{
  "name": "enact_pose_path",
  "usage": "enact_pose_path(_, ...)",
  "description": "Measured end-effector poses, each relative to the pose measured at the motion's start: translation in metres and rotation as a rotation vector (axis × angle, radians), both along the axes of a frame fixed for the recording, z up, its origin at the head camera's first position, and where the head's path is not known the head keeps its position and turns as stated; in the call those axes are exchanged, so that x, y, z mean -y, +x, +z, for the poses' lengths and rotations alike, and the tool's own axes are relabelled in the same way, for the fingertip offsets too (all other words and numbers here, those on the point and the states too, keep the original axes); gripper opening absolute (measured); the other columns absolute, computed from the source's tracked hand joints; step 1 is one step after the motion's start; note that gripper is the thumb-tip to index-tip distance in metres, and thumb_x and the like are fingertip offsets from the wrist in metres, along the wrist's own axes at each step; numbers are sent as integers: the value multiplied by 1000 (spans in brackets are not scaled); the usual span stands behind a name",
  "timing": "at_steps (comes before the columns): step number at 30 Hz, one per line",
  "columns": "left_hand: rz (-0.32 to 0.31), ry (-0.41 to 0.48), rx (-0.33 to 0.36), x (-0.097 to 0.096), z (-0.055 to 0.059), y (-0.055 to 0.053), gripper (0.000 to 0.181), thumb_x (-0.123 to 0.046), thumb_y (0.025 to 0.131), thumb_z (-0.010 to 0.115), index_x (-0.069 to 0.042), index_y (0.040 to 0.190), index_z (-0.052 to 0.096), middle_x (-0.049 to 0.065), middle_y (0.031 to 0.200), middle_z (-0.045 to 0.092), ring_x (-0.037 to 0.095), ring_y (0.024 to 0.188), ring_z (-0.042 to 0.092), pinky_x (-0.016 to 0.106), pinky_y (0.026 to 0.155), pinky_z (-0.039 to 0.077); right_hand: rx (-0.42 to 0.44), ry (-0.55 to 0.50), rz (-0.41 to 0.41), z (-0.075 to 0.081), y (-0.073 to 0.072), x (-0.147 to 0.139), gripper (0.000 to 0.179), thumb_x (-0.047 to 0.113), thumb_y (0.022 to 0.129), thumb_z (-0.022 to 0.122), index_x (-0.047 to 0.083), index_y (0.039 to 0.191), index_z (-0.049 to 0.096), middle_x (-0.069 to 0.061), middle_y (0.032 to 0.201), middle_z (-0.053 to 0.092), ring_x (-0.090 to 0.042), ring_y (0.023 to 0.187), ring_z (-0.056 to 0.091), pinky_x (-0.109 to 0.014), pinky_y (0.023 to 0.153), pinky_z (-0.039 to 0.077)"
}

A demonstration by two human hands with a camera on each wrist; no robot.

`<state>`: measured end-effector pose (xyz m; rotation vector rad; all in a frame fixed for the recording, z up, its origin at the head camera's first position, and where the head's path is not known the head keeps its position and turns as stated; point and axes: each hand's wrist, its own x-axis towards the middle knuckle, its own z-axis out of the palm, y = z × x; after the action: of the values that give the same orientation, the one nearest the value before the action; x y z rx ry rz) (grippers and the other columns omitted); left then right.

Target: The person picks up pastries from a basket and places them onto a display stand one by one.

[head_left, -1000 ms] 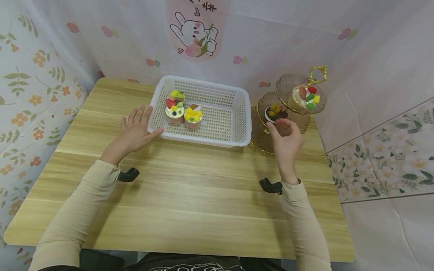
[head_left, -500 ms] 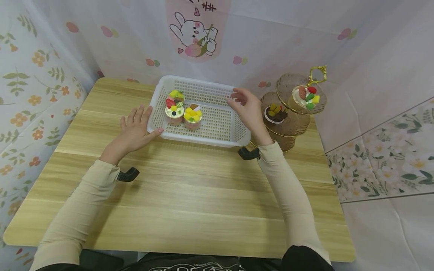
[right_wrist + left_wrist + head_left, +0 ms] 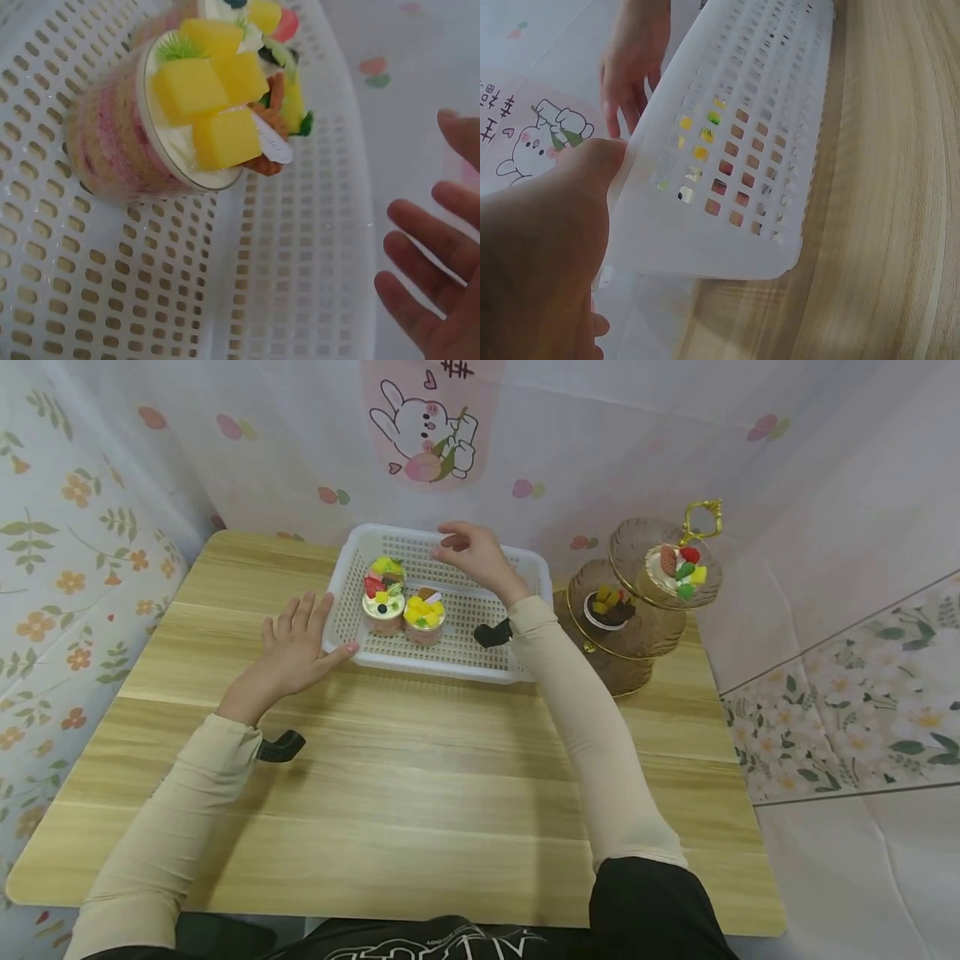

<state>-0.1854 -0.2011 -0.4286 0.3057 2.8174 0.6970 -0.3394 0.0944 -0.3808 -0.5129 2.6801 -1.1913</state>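
Note:
My left hand [image 3: 291, 647] rests with spread fingers at the left end of a white perforated plastic basket [image 3: 442, 670]; in the left wrist view its thumb [image 3: 600, 154] touches the rim. Over the basket's far side hovers my right hand [image 3: 480, 558], fingers relaxed and holding nothing. Inside, at the left, stand three dessert cups: one with yellow cubes [image 3: 424, 614], one with strawberry and a blueberry [image 3: 383, 608], and one behind with yellow and green topping [image 3: 387, 568]. The yellow-cube cup [image 3: 135, 127] shows pink and cream layers in the right wrist view.
At the right stands a tiered stand [image 3: 628, 627] with a gold handle [image 3: 702, 518]. Its upper tier bears a fruit-topped cupcake [image 3: 670, 571], the one below a chocolate dessert cup [image 3: 606, 609]. A patterned curtain [image 3: 600, 443] hangs behind the wooden table [image 3: 420, 810].
My right hand has moved left from the chocolate dessert cup on the stand to over the basket, holding nothing. The left hand has stayed at the basket's left end.

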Motion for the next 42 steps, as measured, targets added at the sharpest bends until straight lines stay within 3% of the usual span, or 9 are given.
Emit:
enact_pose_path(6, 0, 2, 3, 2, -1, -1, 96, -70, 95, 36, -15, 160, -10, 21, 165, -16, 50, 151, -12, 78, 110, -9, 70, -13, 7, -17, -18, 18, 58, 35, 91, 70, 14, 143, 53, -9, 133, 63, -19, 121, 59, -35, 103, 49)
enact_pose_path(17, 1, 13, -3, 3, -3, -1, 95, -70, 95, 37, -16, 160, -9, 21, 166, -14, 49, 152, -11, 78, 110, -9, 152, 100, 15, -35, -23, 44, 57, 32, 91, 70, 20, 144, 53, -7, 136, 61, -19, 123, 58, -35, 104, 49)
enact_pose_path(32, 11, 13, -17, 3, -4, -2, 94, -67, 96, 40, -15, 160, -5, 22, 166, -10, 47, 152, -9, 77, 111, -8, 231, 85, -3, -51, -26, 59, 58, 24, 88, 74, 20, 143, 54, -6, 139, 61, -17, 125, 58, -28, 98, 52)
enact_pose_path(37, 13, 15, -17, 2, -4, -2, 93, -66, 97, 40, -15, 160, -5, 22, 166, -9, 47, 153, -9, 76, 112, -8, 276, 48, -4, -56, -25, 62, 59, 20, 89, 72, 19, 144, 52, -6, 140, 60, -22, 111, 66, -26, 82, 57)
enact_pose_path(42, 14, 23, -11, 3, -5, -2, 94, -68, 96, 40, -16, 160, -6, 22, 166, -11, 46, 153, -10, 76, 111, -9, 297, 67, -13, -57, -28, 65, 59, 20, 88, 73, 21, 144, 53, -5, 140, 60, -16, 97, 66, -23, 71, 57)
